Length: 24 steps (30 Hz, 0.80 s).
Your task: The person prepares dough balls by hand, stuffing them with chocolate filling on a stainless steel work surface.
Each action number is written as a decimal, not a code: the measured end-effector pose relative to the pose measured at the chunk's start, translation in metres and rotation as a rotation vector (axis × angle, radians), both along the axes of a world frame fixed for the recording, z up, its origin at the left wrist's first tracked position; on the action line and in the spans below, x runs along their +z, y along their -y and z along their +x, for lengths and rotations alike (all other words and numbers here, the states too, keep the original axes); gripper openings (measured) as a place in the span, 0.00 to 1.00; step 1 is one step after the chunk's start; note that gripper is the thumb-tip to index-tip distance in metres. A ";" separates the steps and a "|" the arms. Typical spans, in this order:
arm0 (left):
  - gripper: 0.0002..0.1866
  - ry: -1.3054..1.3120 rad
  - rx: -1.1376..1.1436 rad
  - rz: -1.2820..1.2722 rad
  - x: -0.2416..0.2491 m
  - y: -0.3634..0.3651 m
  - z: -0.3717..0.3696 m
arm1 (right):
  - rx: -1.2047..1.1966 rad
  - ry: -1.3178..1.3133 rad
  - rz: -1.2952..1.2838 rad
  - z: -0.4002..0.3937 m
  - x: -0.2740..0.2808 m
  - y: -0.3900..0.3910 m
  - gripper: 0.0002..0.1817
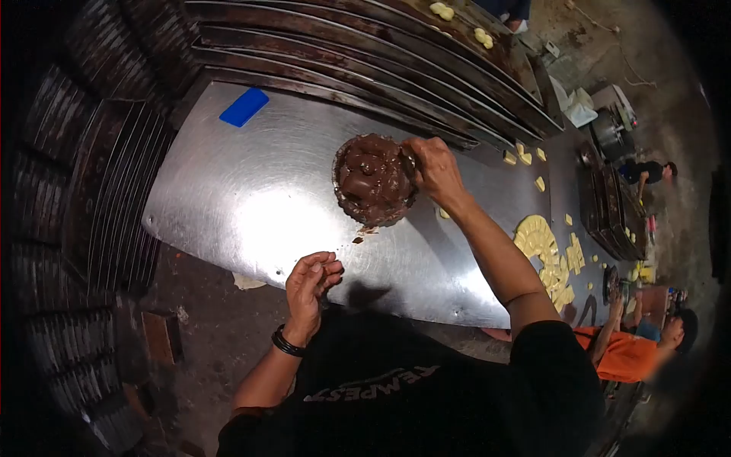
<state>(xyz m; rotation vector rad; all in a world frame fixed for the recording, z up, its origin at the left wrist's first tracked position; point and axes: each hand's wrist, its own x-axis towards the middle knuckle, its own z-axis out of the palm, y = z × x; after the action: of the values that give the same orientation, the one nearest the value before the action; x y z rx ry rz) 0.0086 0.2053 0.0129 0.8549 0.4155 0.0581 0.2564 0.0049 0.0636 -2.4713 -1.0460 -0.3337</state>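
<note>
A round bowl (336, 177) stands on the metal table (198, 164), its rim and sides smeared. Thick brown chocolate paste (369, 171) fills it, glossy and uneven on top. My right hand (434, 167) is at the bowl's right rim, fingers closed around a dark, paste-covered piece; I cannot tell whether this is a tool or part of the bowl. My left hand (311, 280) hovers by the table's near edge, fingers loosely bent and apart, holding nothing. Brown crumbs (358, 240) lie between it and the bowl.
A blue scraper (244, 107) lies at the table's far left. Stacked dark trays (343, 57) line the far side. Yellow dough pieces (537, 236) spread to the right. A person in an orange shirt (628, 352) works there. Tray racks (114, 198) stand left.
</note>
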 end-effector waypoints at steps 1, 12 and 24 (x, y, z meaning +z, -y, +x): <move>0.15 -0.006 0.018 0.002 -0.001 -0.005 -0.002 | -0.019 -0.030 -0.035 0.004 -0.006 -0.002 0.22; 0.13 -0.038 0.019 -0.031 0.001 -0.013 -0.005 | -0.117 -1.012 0.510 0.007 0.025 0.013 0.16; 0.13 -0.021 -0.053 0.004 0.008 -0.014 -0.003 | 0.151 -1.544 1.028 0.022 0.047 0.030 0.22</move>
<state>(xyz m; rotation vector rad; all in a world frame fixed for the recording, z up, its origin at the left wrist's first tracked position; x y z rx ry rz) 0.0056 0.2194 0.0207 0.8710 0.4123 0.0011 0.2782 -0.0249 0.1105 -1.0621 -0.1856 0.7951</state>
